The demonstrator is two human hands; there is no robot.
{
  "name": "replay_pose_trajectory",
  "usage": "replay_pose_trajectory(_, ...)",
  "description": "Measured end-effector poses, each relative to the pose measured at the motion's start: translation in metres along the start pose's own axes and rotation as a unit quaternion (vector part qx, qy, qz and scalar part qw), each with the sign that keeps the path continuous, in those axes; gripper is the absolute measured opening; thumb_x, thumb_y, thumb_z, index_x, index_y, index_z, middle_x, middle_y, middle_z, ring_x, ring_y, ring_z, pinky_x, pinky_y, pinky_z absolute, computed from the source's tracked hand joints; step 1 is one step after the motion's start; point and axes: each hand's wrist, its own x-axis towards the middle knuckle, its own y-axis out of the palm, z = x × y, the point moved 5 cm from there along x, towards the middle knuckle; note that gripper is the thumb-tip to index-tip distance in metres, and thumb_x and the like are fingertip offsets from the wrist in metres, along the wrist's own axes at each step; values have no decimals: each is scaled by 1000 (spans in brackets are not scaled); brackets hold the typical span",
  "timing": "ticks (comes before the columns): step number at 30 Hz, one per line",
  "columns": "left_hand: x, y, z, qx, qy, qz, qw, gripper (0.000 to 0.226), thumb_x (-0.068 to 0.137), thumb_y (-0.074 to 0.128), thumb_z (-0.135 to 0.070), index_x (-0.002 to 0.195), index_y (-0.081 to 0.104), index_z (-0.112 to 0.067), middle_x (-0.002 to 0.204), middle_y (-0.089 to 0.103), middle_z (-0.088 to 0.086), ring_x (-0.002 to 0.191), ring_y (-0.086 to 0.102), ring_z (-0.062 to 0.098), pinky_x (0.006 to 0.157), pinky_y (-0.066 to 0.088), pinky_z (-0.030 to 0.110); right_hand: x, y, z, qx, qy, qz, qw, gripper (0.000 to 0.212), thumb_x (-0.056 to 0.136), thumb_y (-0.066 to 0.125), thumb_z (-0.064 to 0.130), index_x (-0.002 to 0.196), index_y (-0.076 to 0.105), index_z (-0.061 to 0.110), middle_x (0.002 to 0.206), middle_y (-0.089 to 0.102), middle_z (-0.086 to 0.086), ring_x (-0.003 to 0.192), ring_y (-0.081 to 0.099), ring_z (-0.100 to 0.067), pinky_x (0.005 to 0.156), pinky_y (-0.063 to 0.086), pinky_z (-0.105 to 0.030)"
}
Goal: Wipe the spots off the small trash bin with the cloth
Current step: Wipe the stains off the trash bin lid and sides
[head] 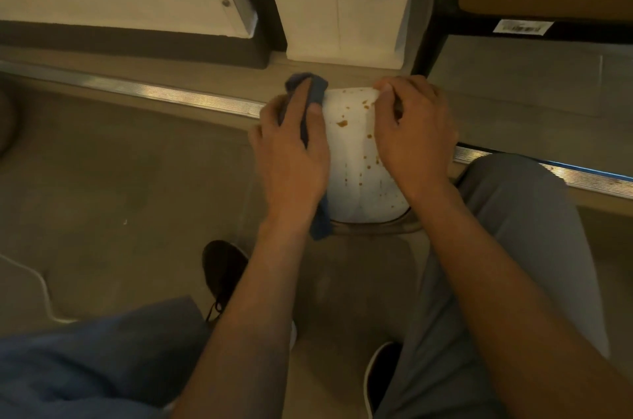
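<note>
A small white trash bin (352, 158) lies tipped on the floor between my hands, its side dotted with several brown spots. My left hand (291, 151) presses a blue cloth (313, 96) against the bin's left side; the cloth sticks out past my fingertips and hangs below my wrist. My right hand (414, 134) grips the bin's right side, fingers curled over its edge. The bin's far sides are hidden by both hands.
A metal door track (164, 93) runs across the floor just behind the bin. White panels (342, 0) and a dark frame stand beyond it. My shoes (222, 267) and grey-trousered right knee (513, 213) are close below the bin.
</note>
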Motion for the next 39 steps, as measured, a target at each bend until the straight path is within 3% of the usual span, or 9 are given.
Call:
replay_pose_trajectory(2, -46, -6, 4, 12, 7, -36, 999, 44, 105, 40, -42, 149, 38, -40, 150, 38, 4, 129, 26, 7, 100, 25, 17, 0, 0, 0, -2, -2, -4, 1000, 34, 100, 41, 32, 105, 71, 19, 104, 68, 2, 102, 58, -19, 78, 45, -27)
replay_pose_trajectory(7, -73, -4, 20, -7, 46, -59, 997, 47, 103, 48, -35, 149, 40, -29, 145, 41, 15, 131, 33, 14, 107, 23, 11, 0, 0, 1, -9, -12, 2, 1000, 36, 99, 39, 34, 106, 71, 20, 106, 68, 3, 103, 59, -18, 77, 44, -24)
replay_pose_trajectory(11, 2, -4, 5, -56, 4, 1, 998, 44, 100, 43, -42, 140, 54, -29, 134, 51, 5, 123, 48, 19, 105, 43, 32, 0, -1, 1, -7, -6, 8, 1000, 35, 100, 40, 33, 106, 71, 20, 107, 68, 4, 104, 57, -16, 75, 43, -25)
replay_pose_trajectory(14, 40, 1, 4, -47, -2, 34, 998, 46, 95, 38, -51, 129, 63, -33, 116, 61, 5, 108, 58, 25, 91, 52, 47, 0, 0, 1, -3, 2, 9, 1000, 33, 101, 41, 33, 107, 71, 21, 109, 67, 6, 107, 55, -14, 76, 42, -24)
replay_pose_trajectory(20, -57, 0, 14, 9, 3, -50, 999, 48, 106, 40, -37, 152, 38, -23, 150, 40, 9, 129, 31, 10, 106, 31, 32, 0, -1, 1, -17, 4, 0, 1000, 32, 101, 41, 34, 105, 70, 22, 107, 66, 7, 105, 55, -13, 74, 38, -22)
replay_pose_trajectory(25, -52, -2, 18, 13, 32, -65, 997, 48, 104, 43, -34, 149, 44, -19, 145, 44, 12, 129, 34, 11, 105, 30, 25, 0, -2, 2, -24, -2, 0, 1000, 32, 101, 41, 35, 104, 70, 23, 106, 67, 7, 105, 56, -14, 72, 38, -22)
replay_pose_trajectory(30, 11, -7, -5, -2, 5, -16, 1000, 46, 101, 40, -41, 144, 51, -29, 136, 49, 2, 124, 42, 18, 103, 42, 36, -1, -2, 3, -7, -3, -5, 1000, 33, 101, 41, 33, 106, 72, 21, 106, 68, 5, 105, 57, -16, 74, 42, -25)
replay_pose_trajectory(36, -50, -5, 6, 37, 25, -60, 997, 45, 105, 46, -34, 149, 42, -29, 148, 42, 8, 125, 30, 8, 102, 21, 14, -2, -2, 4, -23, -6, -7, 1000, 33, 101, 41, 33, 106, 71, 20, 105, 68, 4, 103, 58, -17, 73, 36, -21)
replay_pose_trajectory(39, -31, -10, 1, 9, 2, -20, 1000, 46, 103, 43, -39, 149, 43, -32, 146, 43, 5, 125, 33, 9, 101, 29, 22, -2, -2, 4, -25, -8, -3, 1000, 33, 101, 41, 34, 109, 71, 21, 107, 67, 4, 105, 57, -17, 76, 46, -28)
